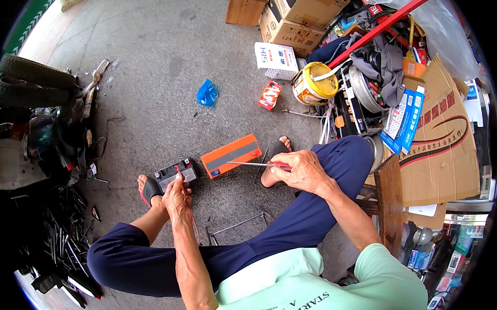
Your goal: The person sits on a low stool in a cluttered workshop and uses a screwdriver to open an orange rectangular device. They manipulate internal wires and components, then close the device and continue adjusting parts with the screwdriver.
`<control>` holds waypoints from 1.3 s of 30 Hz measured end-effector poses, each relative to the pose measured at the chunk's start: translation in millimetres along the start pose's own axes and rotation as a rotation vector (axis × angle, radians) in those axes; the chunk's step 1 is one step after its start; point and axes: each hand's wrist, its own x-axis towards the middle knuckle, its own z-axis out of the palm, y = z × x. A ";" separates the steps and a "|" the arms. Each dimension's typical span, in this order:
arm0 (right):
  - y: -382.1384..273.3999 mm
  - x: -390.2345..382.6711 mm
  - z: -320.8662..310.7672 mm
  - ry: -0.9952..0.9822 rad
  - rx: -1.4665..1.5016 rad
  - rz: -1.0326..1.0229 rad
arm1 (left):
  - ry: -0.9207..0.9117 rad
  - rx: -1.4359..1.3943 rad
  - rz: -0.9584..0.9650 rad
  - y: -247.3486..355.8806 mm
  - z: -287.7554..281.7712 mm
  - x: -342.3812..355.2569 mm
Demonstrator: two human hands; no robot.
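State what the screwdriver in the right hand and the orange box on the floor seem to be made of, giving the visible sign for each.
Screwdriver: thin shaft looks like bare metal, grey and glinting; handle probably plastic, glossy red. Orange box: likely moulded plastic, smooth with crisp edges and a grey band; the look alone cannot rule out painted metal.

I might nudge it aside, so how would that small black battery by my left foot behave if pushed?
The battery looks blocky and flat-based, so it would probably slide, not roll. Likely heavy for its size. The left hand rests on it, steadying it.

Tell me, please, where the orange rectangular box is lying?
The orange rectangular box lies on the grey floor between the person's feet, right of the small black battery.
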 end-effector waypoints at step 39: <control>-78.7 41.7 33.2 0.067 -0.161 -0.374 | -0.135 -0.186 0.019 -8.7 9.2 2.4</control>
